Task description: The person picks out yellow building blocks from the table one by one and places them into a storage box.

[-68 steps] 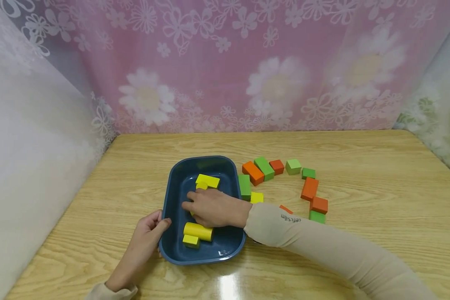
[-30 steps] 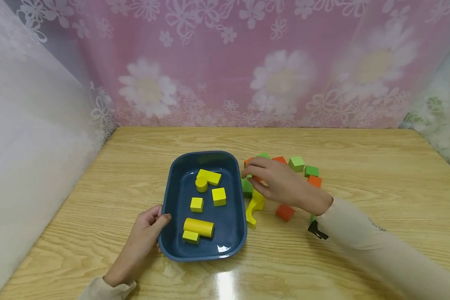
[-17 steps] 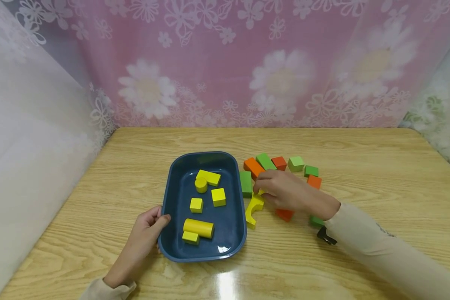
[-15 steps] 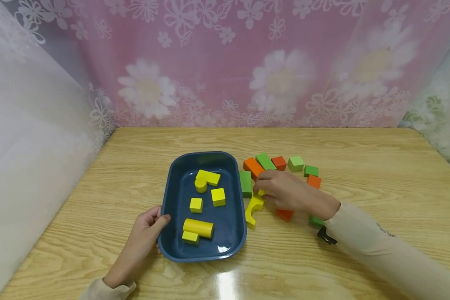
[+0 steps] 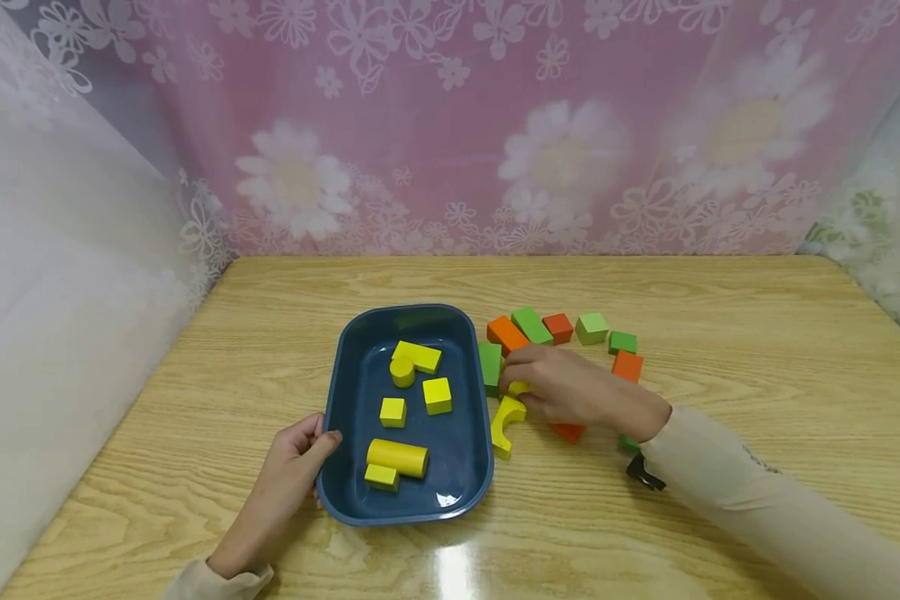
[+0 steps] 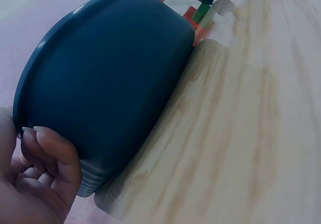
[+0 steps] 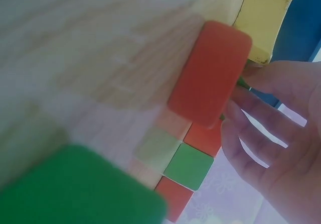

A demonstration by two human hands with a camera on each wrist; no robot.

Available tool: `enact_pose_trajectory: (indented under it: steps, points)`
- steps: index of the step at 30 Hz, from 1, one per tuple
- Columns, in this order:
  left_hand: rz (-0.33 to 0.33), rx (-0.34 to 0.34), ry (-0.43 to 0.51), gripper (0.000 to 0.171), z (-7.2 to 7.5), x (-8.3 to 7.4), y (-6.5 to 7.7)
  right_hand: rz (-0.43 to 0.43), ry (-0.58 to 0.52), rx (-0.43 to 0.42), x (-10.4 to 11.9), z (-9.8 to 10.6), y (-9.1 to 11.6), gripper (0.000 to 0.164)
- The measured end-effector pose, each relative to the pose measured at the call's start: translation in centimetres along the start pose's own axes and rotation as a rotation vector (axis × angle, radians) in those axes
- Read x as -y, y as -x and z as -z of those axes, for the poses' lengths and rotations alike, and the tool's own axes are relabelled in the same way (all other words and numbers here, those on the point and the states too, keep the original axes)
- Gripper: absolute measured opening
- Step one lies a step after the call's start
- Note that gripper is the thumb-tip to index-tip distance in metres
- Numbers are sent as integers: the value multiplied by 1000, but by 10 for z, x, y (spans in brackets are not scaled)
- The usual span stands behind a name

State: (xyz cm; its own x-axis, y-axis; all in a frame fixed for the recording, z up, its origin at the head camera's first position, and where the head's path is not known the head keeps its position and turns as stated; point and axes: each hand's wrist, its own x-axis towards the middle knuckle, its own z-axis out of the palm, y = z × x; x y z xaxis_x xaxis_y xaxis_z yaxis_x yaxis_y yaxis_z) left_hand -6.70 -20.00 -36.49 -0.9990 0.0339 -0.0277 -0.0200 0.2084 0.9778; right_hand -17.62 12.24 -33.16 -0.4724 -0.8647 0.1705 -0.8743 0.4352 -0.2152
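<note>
My left hand (image 5: 292, 467) grips the left wall of a dark blue tray (image 5: 405, 518), thumb over the rim and fingers outside. Inside the tray lie several yellow blocks, among them a cylinder (image 5: 397, 457), a cube (image 5: 437, 396) and a flat block (image 5: 417, 357). Just right of the tray, my right hand (image 5: 570, 385) reaches down with bent fingers and pinches a small yellow block (image 5: 519, 388), mostly hidden by the fingers. A yellow arch block (image 5: 506, 427) lies directly in front of it, beside the tray. In the right wrist view, a red block (image 7: 210, 73) covers the fingertips.
Green, orange and red blocks curve around behind and right of my right hand, including a green block (image 5: 491, 368), an orange block (image 5: 507, 333) and a light green cube (image 5: 592, 328). Another red block (image 5: 568, 432) sits under the hand. A flowered curtain (image 5: 450, 125) hangs behind the table (image 5: 757, 350).
My right hand has left the tray and moved right to the loose blocks, then shifted slightly left with the small yellow block. My left hand keeps its grip on the tray.
</note>
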Motion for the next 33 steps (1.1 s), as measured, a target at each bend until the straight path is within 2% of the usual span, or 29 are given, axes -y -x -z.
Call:
enact_pose_trajectory:
  steps: [10, 18, 26, 33]
  points:
    - [-10, -9, -6, 25, 1, 1, 0, -12, 22, 61, 2, -1, 0, 16]
    - [-56, 13, -11, 27, 1, 0, 0, -29, 14, 74, 2, -3, 1, 15]
    - [-40, 16, 5, 26, 0, 0, -1, 2, 3, 46, 2, -3, 2, 14]
    - [-1, -2, 18, 24, 0, 1, 0, -15, -10, 53, 2, -5, 1, 12]
